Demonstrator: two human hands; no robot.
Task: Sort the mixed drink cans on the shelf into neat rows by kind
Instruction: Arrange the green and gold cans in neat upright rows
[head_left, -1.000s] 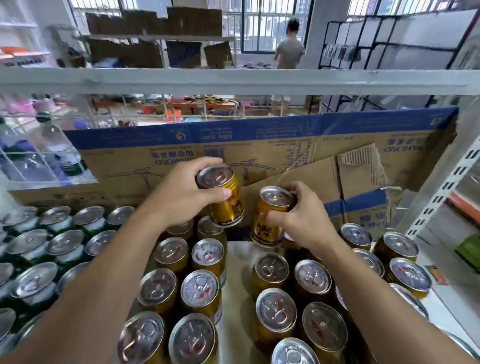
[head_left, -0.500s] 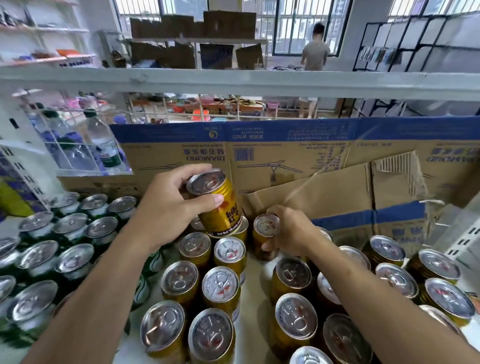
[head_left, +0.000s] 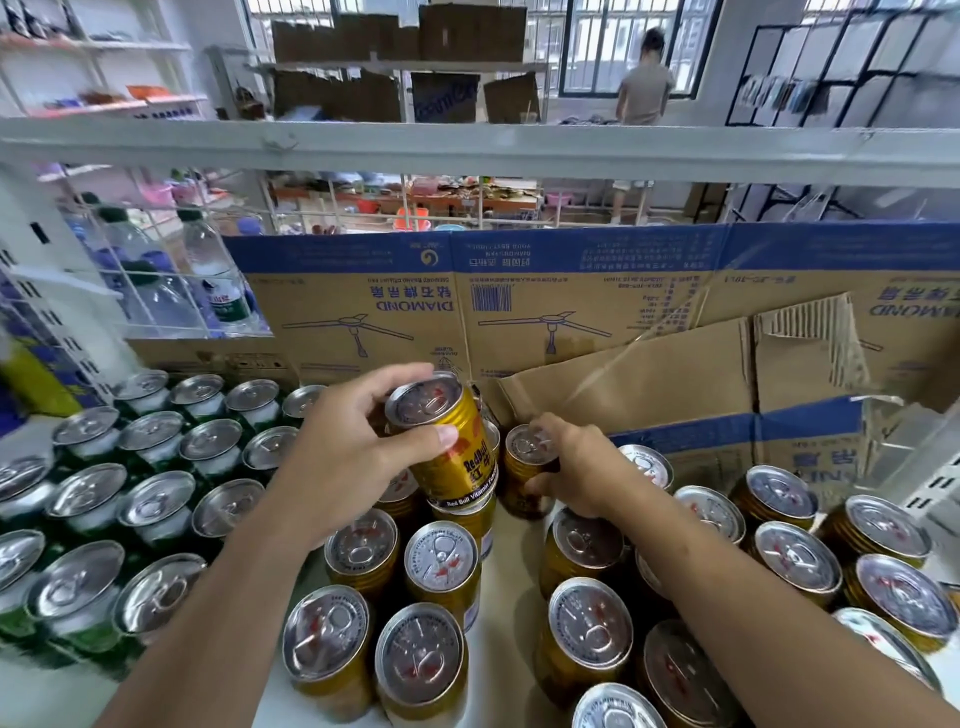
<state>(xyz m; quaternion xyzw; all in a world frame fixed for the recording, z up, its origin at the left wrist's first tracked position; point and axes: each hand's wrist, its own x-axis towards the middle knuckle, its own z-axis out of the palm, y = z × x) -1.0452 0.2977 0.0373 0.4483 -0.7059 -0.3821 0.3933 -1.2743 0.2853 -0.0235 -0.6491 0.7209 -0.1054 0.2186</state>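
Observation:
My left hand (head_left: 345, 457) grips a gold Red Bull can (head_left: 452, 447), tilted and lifted just above the back of the left gold rows. My right hand (head_left: 584, 467) curls round a second gold can (head_left: 524, 467) that stands on the white shelf (head_left: 511, 566) near the cardboard. Two rows of gold cans (head_left: 439, 566) run toward me on the left of a bare strip. More gold cans (head_left: 589, 556) crowd the right side. Green cans with silver lids (head_left: 156, 504) fill the left part of the shelf in rows.
A cardboard box wall (head_left: 571, 306) with torn flaps closes the back of the shelf. A metal shelf rail (head_left: 467, 150) crosses overhead. Water bottles (head_left: 218, 280) stand behind a wire grid at back left. A person (head_left: 644, 83) stands far off by the window.
My right hand has brought its gold can down from mid-air onto the shelf by the cardboard. My left hand has lowered its can slightly toward the left gold rows.

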